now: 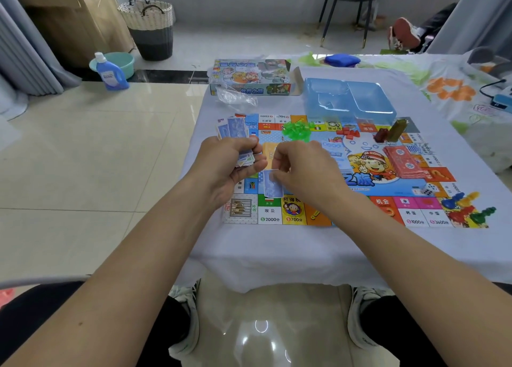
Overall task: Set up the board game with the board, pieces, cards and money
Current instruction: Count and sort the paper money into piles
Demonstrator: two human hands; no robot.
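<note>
The colourful game board (pixel 388 203) lies open on the white tablecloth. My left hand (pixel 227 164) grips a small stack of blue-backed cards (pixel 245 158) over the board's left edge. My right hand (pixel 302 170) pinches a single blue-backed card (pixel 273 185) just above the board's near left part. More blue cards (pixel 232 127) lie at the far left corner. Green houses (pixel 296 129), red houses (pixel 347 132), a red card stack (pixel 406 161), a white die (pixel 428 189) and coloured pawns (pixel 468 206) sit on the board.
The game box (pixel 250 77) and a crumpled clear bag (pixel 235 97) lie beyond the board; a blue plastic tray insert (pixel 349 100) stands at the far right of it. Dark red and olive blocks (pixel 389 132) stand near the tray. The table's near edge hangs above my knees.
</note>
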